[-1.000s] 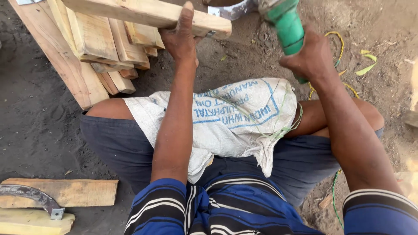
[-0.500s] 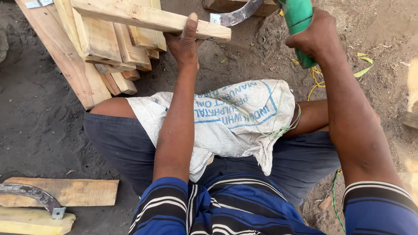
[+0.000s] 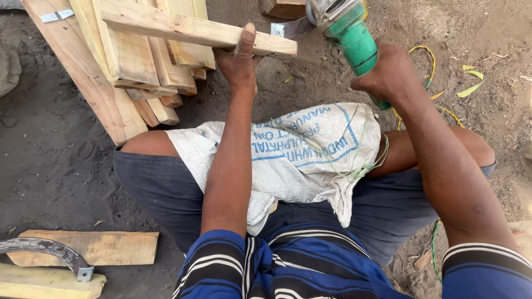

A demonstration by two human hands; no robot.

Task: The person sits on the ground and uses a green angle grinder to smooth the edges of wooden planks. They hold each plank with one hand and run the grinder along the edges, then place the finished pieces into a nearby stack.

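Where the slat is lying: the pale wooden slat is resting across the top of a stack of planks at the far left side of the ground, and its right end is jutting out past the stack, in the air.
Left hand: the left hand is gripping the slat from beneath near that free end, with the thumb pressing flat across the top face.
Right hand: the right hand is closing fully round the green body of an angle grinder, whose grey head is pointing towards the slat's right end.
Contact: the head is sitting just beside the slat's end; whether the disc is touching the wood is hidden.
Step in hand: by my judgement, the slat is being steadied while the grinder is being held at its end.
What the next move is calling for: a firm pinch on the slat and left fingers staying well apart from the disc.
How the slat is looking: it is showing as long, narrow and light, with rough edges and darker marks on its top face.
Lap: a white woven sack is covering the person's thighs.
Near left corner of the ground: a curved metal blade is lying across a short board.
Right side: a yellow-green cord is trailing over the soil.
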